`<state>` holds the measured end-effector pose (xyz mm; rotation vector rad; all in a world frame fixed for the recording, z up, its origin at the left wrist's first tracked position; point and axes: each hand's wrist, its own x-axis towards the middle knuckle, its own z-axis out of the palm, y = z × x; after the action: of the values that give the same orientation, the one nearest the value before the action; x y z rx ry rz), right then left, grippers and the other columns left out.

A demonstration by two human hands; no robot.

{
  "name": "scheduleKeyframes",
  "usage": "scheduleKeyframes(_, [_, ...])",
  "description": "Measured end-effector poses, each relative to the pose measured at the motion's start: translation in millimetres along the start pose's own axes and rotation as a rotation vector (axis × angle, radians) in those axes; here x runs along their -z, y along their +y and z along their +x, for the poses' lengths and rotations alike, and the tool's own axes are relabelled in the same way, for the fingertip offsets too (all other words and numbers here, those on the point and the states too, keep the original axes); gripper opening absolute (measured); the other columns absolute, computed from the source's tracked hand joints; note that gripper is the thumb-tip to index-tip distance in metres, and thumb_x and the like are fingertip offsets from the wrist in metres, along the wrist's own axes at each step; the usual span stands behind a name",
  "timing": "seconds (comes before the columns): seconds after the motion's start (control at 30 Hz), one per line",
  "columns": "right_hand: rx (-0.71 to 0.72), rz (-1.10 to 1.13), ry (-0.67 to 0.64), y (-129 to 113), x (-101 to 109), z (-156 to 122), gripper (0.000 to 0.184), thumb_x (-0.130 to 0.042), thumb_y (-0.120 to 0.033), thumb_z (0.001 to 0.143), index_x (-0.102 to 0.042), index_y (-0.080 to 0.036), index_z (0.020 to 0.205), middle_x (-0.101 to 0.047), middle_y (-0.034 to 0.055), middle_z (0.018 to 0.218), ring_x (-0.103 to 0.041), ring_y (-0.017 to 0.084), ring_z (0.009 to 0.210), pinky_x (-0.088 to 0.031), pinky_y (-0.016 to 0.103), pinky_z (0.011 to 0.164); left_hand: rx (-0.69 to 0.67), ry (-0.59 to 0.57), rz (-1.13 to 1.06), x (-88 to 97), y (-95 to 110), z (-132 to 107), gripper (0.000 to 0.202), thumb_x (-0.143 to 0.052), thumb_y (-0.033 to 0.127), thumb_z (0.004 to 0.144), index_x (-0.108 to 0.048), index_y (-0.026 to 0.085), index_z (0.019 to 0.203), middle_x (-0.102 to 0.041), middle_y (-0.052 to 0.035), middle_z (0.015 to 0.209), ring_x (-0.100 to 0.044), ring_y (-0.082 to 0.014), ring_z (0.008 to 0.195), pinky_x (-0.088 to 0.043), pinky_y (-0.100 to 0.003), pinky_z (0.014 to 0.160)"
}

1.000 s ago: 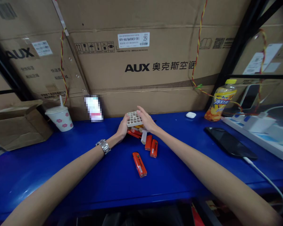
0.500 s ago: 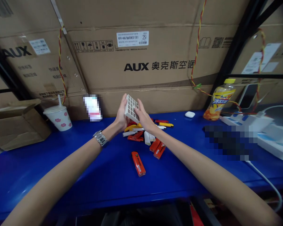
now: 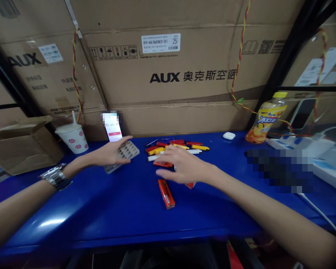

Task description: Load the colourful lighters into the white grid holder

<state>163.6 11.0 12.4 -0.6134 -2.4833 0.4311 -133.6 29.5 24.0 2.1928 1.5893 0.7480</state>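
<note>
My left hand lies over a white plastic grid rack, its fingers across the rack, which is tilted low just above the blue table. My right hand hovers with its fingers apart over a loose heap of red, yellow and white lighters, and holds nothing. It hides part of the heap. One orange lighter lies apart, just in front of that hand. Another orange lighter pokes out from beneath the palm.
A phone stands against cardboard boxes behind the table. A paper cup and an open carton are at left. At right are an earbud case, a drink bottle, a pixelated patch and a white power strip.
The rack has dropped from upright between both hands to low at left, in my left hand only. My right hand has let go and moved over the lighters, which lie more spread out.
</note>
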Motion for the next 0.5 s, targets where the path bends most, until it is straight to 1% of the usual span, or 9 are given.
scheduleKeyframes(0.03, [0.003, -0.042, -0.014, -7, -6, -6, 0.039, -0.061, -0.053, 0.079, -0.072, -0.026, 0.105, -0.068, 0.011, 0.107, -0.055, 0.035, 0.109, -0.033, 0.059, 0.097, 0.016, -0.097, 0.046, -2.0, -8, -9, 0.086, -0.081, 0.043, 0.052, -0.053, 0.026, 0.132, -0.064, -0.0115, 0.122, -0.06, -0.0376, 0.111, -0.042, -0.048, 0.098])
scheduleKeyframes(0.07, [-0.003, -0.075, -0.028, -13, -12, -11, 0.045, -0.061, -0.057, 0.077, -0.07, -0.028, 0.11, -0.064, 0.0119, 0.12, -0.049, 0.038, 0.117, -0.029, 0.062, 0.099, 0.028, -0.141, 0.082, -5.6, -14, -17, 0.082, -0.078, 0.047, 0.057, -0.053, 0.027, 0.132, -0.062, -0.0117, 0.127, -0.057, -0.0374, 0.115, -0.04, -0.047, 0.1])
scheduleKeyframes(0.1, [-0.016, -0.094, -0.04, -16, -18, -15, 0.051, -0.062, -0.06, 0.075, -0.067, -0.03, 0.116, -0.058, 0.0119, 0.129, -0.043, 0.04, 0.124, -0.025, 0.064, 0.101, 0.037, -0.144, 0.115, -10.2, -17, -24, 0.078, -0.074, 0.051, 0.062, -0.053, 0.026, 0.133, -0.057, -0.0123, 0.134, -0.053, -0.0377, 0.122, -0.037, -0.048, 0.103])
scheduleKeyframes(0.17, [-0.046, -0.106, -0.065, -16, -28, -17, 0.055, -0.06, -0.06, 0.076, -0.062, -0.032, 0.124, -0.051, 0.0115, 0.138, -0.036, 0.041, 0.131, -0.02, 0.066, 0.103, -0.002, -0.135, 0.168, -20.7, -17, -33, 0.073, -0.067, 0.056, 0.07, -0.051, 0.026, 0.134, -0.046, -0.0112, 0.144, -0.04, -0.0371, 0.133, -0.028, -0.049, 0.11])
scheduleKeyframes(0.23, [-0.066, -0.135, -0.089, -8, -32, -16, 0.055, -0.056, -0.057, 0.081, -0.058, -0.032, 0.129, -0.047, 0.0118, 0.142, -0.033, 0.042, 0.133, -0.017, 0.069, 0.103, -0.064, -0.155, 0.161, -30.9, -10, -36, 0.068, -0.062, 0.056, 0.075, -0.049, 0.028, 0.136, -0.041, -0.0085, 0.147, -0.035, -0.0355, 0.137, -0.023, -0.05, 0.112])
scheduleKeyframes(0.3, [-0.09, -0.182, -0.097, 5, -31, -14, 0.054, -0.052, -0.055, 0.084, -0.054, -0.031, 0.133, -0.045, 0.0124, 0.144, -0.032, 0.043, 0.134, -0.015, 0.072, 0.102, -0.121, -0.172, 0.12, -40.0, 0, -35, 0.065, -0.062, 0.054, 0.077, -0.048, 0.029, 0.136, -0.043, -0.0083, 0.146, -0.037, -0.0352, 0.136, -0.023, -0.051, 0.112])
scheduleKeyframes(0.4, [-0.152, -0.233, -0.07, 27, -24, -14, 0.056, -0.05, -0.056, 0.084, -0.052, -0.032, 0.134, -0.043, 0.012, 0.145, -0.03, 0.043, 0.136, -0.014, 0.072, 0.102, -0.259, -0.189, 0.013, -51.9, 16, -27, 0.064, -0.066, 0.05, 0.076, -0.05, 0.03, 0.135, -0.049, -0.0087, 0.141, -0.043, -0.0345, 0.132, -0.028, -0.051, 0.11])
scheduleKeyframes(0.43, [-0.176, -0.247, -0.058, 33, -21, -15, 0.056, -0.05, -0.057, 0.084, -0.053, -0.032, 0.134, -0.042, 0.0114, 0.146, -0.029, 0.042, 0.136, -0.014, 0.071, 0.103, -0.309, -0.178, -0.022, -55.2, 21, -24, 0.063, -0.067, 0.048, 0.076, -0.051, 0.03, 0.134, -0.051, -0.0084, 0.14, -0.044, -0.0345, 0.131, -0.03, -0.05, 0.109])
scheduleKeyframes(0.5, [-0.241, -0.295, -0.062, 44, -16, -16, 0.058, -0.049, -0.06, 0.084, -0.052, -0.03, 0.134, -0.038, 0.0114, 0.149, -0.028, 0.042, 0.137, -0.016, 0.07, 0.104, -0.388, -0.181, -0.015, -60.3, 29, -17, 0.061, -0.065, 0.048, 0.078, -0.051, 0.03, 0.134, -0.051, -0.0087, 0.14, -0.045, -0.0344, 0.13, -0.032, -0.05, 0.108])
